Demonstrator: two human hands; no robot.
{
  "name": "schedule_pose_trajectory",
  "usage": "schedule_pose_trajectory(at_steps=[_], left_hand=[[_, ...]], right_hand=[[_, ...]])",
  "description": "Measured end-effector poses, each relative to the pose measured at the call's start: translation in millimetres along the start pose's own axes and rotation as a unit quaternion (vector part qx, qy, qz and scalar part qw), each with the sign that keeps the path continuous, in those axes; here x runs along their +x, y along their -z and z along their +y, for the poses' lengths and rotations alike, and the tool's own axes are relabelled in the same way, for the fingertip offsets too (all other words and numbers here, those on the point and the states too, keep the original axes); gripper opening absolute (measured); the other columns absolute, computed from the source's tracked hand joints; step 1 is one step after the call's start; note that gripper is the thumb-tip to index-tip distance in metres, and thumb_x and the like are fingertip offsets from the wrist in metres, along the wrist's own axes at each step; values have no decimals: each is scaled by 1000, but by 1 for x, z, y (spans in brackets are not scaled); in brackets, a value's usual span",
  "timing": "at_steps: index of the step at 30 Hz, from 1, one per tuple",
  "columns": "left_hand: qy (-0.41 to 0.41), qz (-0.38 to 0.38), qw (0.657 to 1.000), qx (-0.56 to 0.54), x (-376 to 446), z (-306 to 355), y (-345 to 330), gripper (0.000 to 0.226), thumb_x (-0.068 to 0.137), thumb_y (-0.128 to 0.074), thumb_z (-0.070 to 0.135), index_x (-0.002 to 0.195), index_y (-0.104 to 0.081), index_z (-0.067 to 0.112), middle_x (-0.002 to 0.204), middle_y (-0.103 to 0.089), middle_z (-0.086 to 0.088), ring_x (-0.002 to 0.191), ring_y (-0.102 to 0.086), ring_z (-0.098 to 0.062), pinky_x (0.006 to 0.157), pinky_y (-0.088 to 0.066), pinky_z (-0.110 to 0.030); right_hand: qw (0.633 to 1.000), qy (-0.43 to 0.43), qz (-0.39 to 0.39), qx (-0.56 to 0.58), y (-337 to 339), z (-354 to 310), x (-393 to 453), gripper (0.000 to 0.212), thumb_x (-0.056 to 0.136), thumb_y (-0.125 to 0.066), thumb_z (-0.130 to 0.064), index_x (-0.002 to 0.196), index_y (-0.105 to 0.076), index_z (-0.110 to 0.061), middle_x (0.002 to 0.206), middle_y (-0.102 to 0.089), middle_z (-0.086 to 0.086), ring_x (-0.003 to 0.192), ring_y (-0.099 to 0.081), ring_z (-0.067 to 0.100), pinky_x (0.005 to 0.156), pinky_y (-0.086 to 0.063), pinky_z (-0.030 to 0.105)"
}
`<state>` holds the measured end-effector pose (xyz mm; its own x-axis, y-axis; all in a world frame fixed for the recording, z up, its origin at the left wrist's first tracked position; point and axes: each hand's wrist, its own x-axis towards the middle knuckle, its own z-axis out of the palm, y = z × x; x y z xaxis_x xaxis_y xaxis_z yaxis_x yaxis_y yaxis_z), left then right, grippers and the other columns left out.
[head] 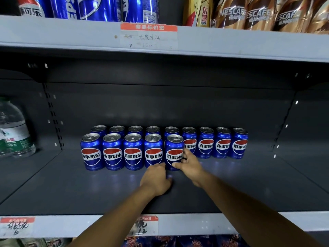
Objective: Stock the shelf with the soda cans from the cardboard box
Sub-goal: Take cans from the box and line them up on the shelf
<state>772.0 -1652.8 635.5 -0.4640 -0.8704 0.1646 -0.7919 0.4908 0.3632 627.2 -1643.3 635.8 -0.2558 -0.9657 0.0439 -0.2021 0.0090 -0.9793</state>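
A person's right hand curls around the fifth front-row soda can at the shelf's centre, left hand fisted, empty, at its seven o'clock; seating it flush, label forward, looks best.

Both bare forearms reach forward and up from the lower edge of the view, converging toward the middle. The left hand lies knuckles up, its fingers curled under so the grip looks closed, with nothing visible inside it. The right hand sits just right of the left hand and slightly farther forward, thumb pointing left toward the left hand's knuckles and fingers curved away forward.
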Motion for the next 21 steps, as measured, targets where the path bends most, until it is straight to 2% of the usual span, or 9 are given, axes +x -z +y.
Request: schedule_pose_trajectory(at_steps=[4, 12, 16, 21], left_hand=[[-1, 4, 1000, -1, 0, 0, 0, 52, 90, -57, 36, 133, -46, 9, 137, -50, -9, 127, -44, -23, 101, -39, -31], [-5, 7, 1000, 1, -1, 0, -2, 48, 90, -57, 35, 130, -48, 9, 135, -50, -9, 125, -45, -23, 100, -40, -31], [-6, -1, 1000, -4, -2, 0, 0, 41, 90, -57, 36, 122, -52, 11, 128, -55, -8, 120, -48, -23, 98, -43, -32], [-2, -12, 1000, -19, -6, -1, 2, 34, 88, -57, 37, 112, -54, 13, 121, -58, -7, 114, -51, -24, 93, -45, -32]], right_hand=[[1000, 3, 9, 3, -1, 1, 0, 66, 83, -65, 5, 138, -39, -20, 128, -58, 0, 117, -56, 16, 101, -47, 38], [1000, -4, 8, 6, -1, 2, -2, 67, 83, -65, 3, 139, -37, -21, 128, -58, 0, 119, -55, 17, 102, -47, 40], [1000, -22, 5, 5, 1, 1, -3, 66, 83, -67, 1, 139, -36, -15, 124, -61, 7, 115, -58, 18, 99, -48, 36], [999, -45, 21, 14, 2, -6, -9, 69, 82, -67, 4, 140, -31, -7, 123, -60, 14, 103, -59, 17, 89, -51, 32]])
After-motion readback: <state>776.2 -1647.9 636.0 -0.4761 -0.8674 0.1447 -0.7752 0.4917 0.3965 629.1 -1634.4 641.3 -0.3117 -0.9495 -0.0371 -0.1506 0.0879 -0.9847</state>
